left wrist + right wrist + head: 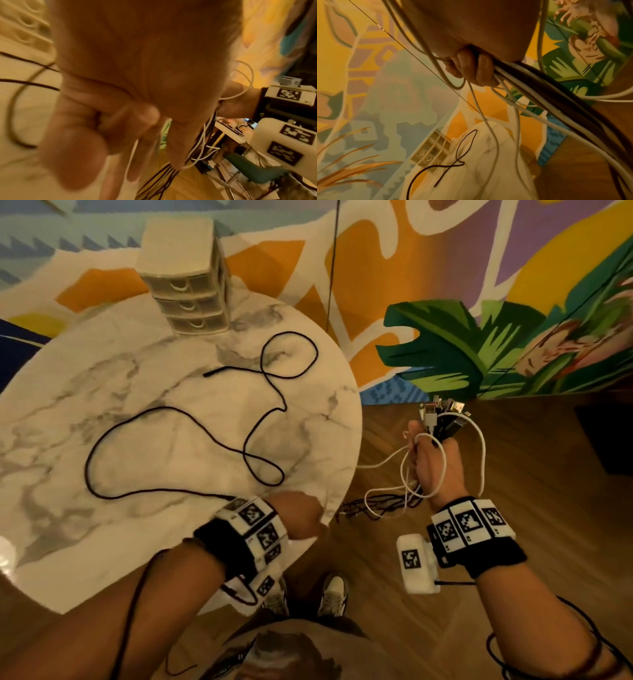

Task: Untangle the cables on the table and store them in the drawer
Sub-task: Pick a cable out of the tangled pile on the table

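A long black cable (245, 450) (458, 152) lies in loose loops on the round marble table (102, 371). My right hand (435, 453) (471, 70) is off the table's right edge. It grips a bundle of white and black cables (445, 419) (539, 94), plugs upward. The bundle's loose ends (376, 503) hang down toward my left hand (303, 517) (137, 148) at the table's near edge. Its fingers point down among the strands; blur hides whether they hold one. A small three-drawer unit (186, 285) (433, 148) stands at the table's far edge, drawers closed.
Wood floor (445, 594) lies right of and below the table, and my shoes (334, 594) are just under its near edge. A painted wall (445, 268) runs behind. A dark box (609, 436) sits on the floor at far right.
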Tool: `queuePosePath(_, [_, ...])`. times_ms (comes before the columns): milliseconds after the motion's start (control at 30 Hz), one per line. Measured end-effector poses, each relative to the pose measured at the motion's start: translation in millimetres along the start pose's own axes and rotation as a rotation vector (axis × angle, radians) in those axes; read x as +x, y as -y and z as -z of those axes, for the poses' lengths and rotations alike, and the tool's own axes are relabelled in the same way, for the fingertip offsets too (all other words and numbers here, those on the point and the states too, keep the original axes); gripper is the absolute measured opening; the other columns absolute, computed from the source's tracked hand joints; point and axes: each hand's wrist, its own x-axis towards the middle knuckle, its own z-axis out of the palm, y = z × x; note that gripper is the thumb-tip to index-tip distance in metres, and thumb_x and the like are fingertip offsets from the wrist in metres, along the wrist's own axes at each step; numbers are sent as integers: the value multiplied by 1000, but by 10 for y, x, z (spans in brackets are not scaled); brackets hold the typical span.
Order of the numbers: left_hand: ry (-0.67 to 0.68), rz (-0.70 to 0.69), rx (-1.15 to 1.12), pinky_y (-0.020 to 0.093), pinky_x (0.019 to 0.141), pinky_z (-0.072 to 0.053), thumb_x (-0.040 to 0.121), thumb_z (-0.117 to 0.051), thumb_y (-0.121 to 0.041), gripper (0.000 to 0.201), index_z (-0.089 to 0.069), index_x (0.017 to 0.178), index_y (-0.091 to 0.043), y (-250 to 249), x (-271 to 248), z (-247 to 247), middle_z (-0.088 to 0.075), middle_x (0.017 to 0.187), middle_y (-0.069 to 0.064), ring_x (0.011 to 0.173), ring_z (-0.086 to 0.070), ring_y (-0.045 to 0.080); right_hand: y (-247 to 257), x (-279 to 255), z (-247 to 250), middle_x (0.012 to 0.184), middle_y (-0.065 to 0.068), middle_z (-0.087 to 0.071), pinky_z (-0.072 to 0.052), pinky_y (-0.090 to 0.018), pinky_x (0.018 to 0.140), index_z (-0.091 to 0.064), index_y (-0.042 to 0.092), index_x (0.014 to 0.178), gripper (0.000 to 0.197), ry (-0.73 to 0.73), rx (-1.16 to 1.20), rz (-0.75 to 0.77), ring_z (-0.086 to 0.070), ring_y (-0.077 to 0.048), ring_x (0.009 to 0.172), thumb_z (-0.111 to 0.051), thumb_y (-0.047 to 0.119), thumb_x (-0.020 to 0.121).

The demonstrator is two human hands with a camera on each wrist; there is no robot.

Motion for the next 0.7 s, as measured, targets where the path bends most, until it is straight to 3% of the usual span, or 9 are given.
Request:
queuePosePath(100, [-332,0,-69,38,88,-43,91,-50,-41,46,-46,130,-16,-385,163,203,-49,128,9,113,-54,33,-104,-45,227,52,1,-47,-35,-24,45,-53,16,63,34,-17,-19,-15,-44,-6,40,-54,29,95])
queuePosePath(167, [-519,-136,-191,40,89,-43,89,-55,-40,57,-35,137,-19,-707,249,362,-39,137,7,113,-53,33,-143,-97,388,51,3,-51,-38,-20,43,-56,11,64,33,-35,-29,-11,-48,-3,39,-54,23,95])
queuePosePath(233, [-529,-379,-402,29,88,-45,87,-61,-36,63,-31,141,-21,-1014,292,484,-42,139,4,108,-55,19,-192,-140,534,53,2,-55,-39,-16,41,-59,6,69,28,-37,-83,-7,-51,-1,40,-52,14,95])
queuePosePath(333, [-442,-583,-686,7,76,-43,89,-58,-15,51,-39,136,-18,-1337,375,513,-60,111,-2,84,-53,-4,-220,-181,737,52,2,-56,-40,-18,42,-57,10,66,28,-54,-143,33,-52,0,40,-49,8,93])
queuePosePath(433, [-495,-567,-598,3,69,-41,93,-55,-16,35,-49,127,-15,-1389,502,499,-56,87,-18,74,-53,-10,-289,-166,912,68,-10,-64,-48,-32,54,-65,1,82,24,-43,-229,57,-62,-21,59,-51,18,93])
queuePosePath(533, [-706,-577,-497,17,74,-44,94,-52,-18,20,-63,110,-11,-1203,647,539,-67,100,1,89,-62,12,-405,-183,1171,51,0,-47,-34,-26,47,-68,16,78,31,-80,-198,-73,-42,-17,44,-54,38,93])
queuePosePath(600, [-753,-418,-468,22,72,-39,96,-50,-19,20,-66,104,-10,-950,854,482,-67,101,9,90,-62,22,-483,-194,1354,45,2,-39,-30,-26,46,-67,20,65,38,-89,-187,-87,-36,-16,41,-53,43,93])
queuePosePath(633, [-683,-311,-422,24,71,-38,96,-50,-20,21,-65,104,-9,-803,992,388,-66,101,11,92,-62,25,-513,-200,1431,43,2,-38,-30,-26,46,-67,20,63,39,-94,-179,-99,-35,-15,40,-54,42,93])
queuePosePath(700, [-382,-108,-203,29,82,-43,94,-52,-25,27,-61,116,-11,-598,1183,168,-61,115,12,107,-58,29,-571,-213,1559,42,1,-36,-29,-25,44,-68,18,64,40,-83,-165,-134,-33,-13,36,-54,41,93])
